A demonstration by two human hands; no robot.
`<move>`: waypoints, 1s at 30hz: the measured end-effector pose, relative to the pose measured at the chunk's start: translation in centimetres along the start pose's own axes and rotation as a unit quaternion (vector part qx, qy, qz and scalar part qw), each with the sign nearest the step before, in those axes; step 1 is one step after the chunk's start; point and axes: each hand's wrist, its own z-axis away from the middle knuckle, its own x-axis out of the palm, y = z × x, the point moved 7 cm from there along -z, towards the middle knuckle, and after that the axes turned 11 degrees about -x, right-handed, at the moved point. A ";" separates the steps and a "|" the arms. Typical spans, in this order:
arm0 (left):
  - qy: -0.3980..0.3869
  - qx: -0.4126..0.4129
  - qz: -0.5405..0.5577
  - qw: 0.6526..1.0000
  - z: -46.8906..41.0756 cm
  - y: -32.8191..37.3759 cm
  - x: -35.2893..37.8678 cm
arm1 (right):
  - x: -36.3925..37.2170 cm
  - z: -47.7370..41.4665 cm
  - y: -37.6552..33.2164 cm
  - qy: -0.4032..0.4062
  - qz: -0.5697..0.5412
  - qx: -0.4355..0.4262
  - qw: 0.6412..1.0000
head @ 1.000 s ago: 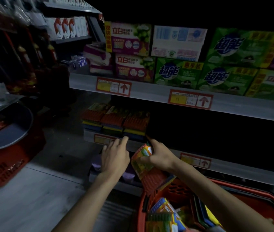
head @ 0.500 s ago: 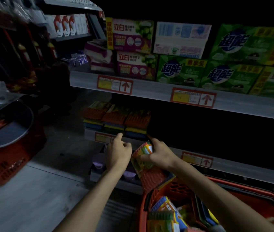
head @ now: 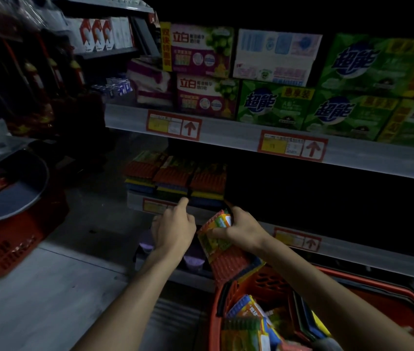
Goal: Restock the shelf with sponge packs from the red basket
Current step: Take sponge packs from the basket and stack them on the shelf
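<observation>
My right hand [head: 241, 230] grips a colourful sponge pack [head: 222, 245] by its top, holding it upright above the red basket [head: 368, 282] at the lower right. More sponge packs [head: 247, 323] lie inside that basket. My left hand [head: 174, 228] hovers just left of the held pack, its index finger stretched up to the front edge of the middle shelf [head: 200, 214] and the other fingers curled; it holds nothing. On that shelf three stacks of sponge packs [head: 178, 177] stand side by side. To their right the shelf is dark.
The upper shelf [head: 226, 134] carries green and purple detergent boxes [head: 274, 102] with red price tags below. A second red basket [head: 8, 239] under a dark lid sits on the floor at the left. Small purple items [head: 193, 260] sit on the lowest shelf under my hands.
My left hand went from spread fingers to a mostly curled hand with the index finger pointing at the shelf edge. The right hand and its pack barely moved.
</observation>
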 end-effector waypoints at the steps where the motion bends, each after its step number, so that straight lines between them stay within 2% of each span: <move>1: 0.000 0.003 -0.003 1.000 0.0 0.0 0.0 | 0.1 0.0 0.0 0.000 0.001 0.000 1.000; 14: -0.044 -0.007 0.063 0.997 1.2 0.0 -1.0 | -1.5 1.8 -0.4 0.003 -0.024 -0.028 0.999; 20: -0.131 0.015 0.207 0.970 4.3 2.7 -2.2 | -5.7 5.9 -0.3 0.065 -0.060 -0.043 0.995; 26: -0.230 0.039 0.298 0.926 9.8 6.2 -2.5 | -10.5 12.5 0.1 0.113 -0.261 -0.036 0.958; 30: -0.289 0.036 0.355 0.888 14.0 8.8 -3.0 | -13.3 17.4 1.6 0.140 -0.348 -0.024 0.927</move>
